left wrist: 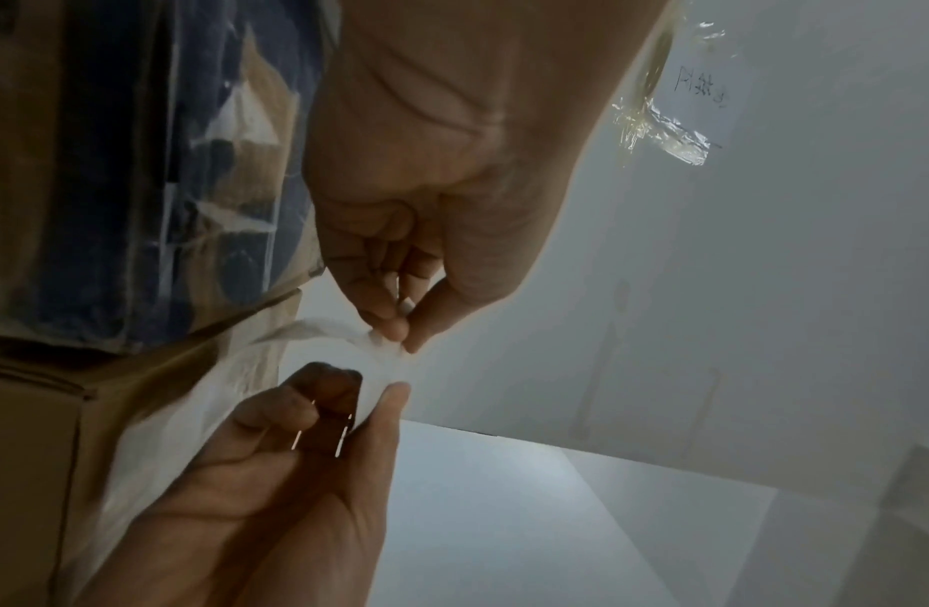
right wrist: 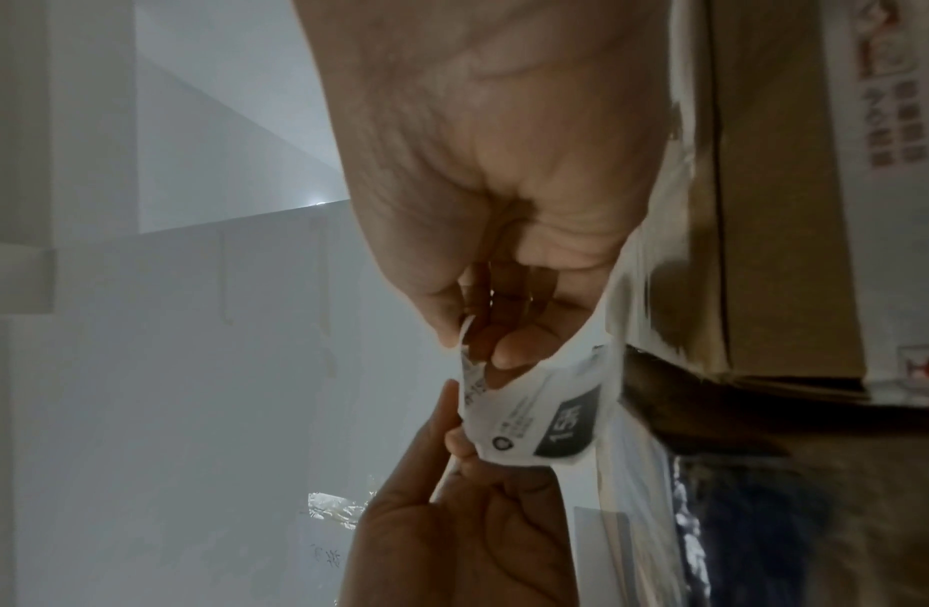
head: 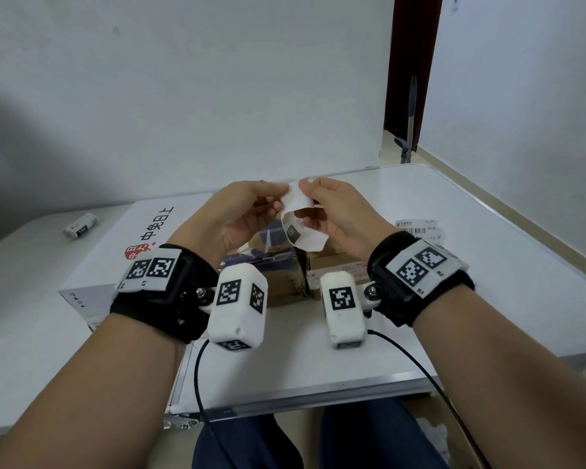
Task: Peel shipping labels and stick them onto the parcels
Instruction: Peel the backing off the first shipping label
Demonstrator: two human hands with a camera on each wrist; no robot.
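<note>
A curled white shipping label (head: 310,240) with a dark printed patch is held up above the table between both hands. My left hand (head: 281,198) pinches its upper left corner and my right hand (head: 307,194) pinches the top edge beside it. In the left wrist view the left hand (left wrist: 394,332) nips a thin white edge of the label (left wrist: 337,328). Seen from the right wrist, the right hand (right wrist: 477,341) grips the printed label (right wrist: 545,415). Below the hands stand two parcels: a brown box with blue tape (head: 278,275) and a plain cardboard box (head: 332,265).
A large white box with red and black print (head: 115,252) lies to the left on the white table (head: 420,333). More printed labels (head: 420,228) lie to the right of the parcels. A small white packet (head: 81,225) sits at the far left.
</note>
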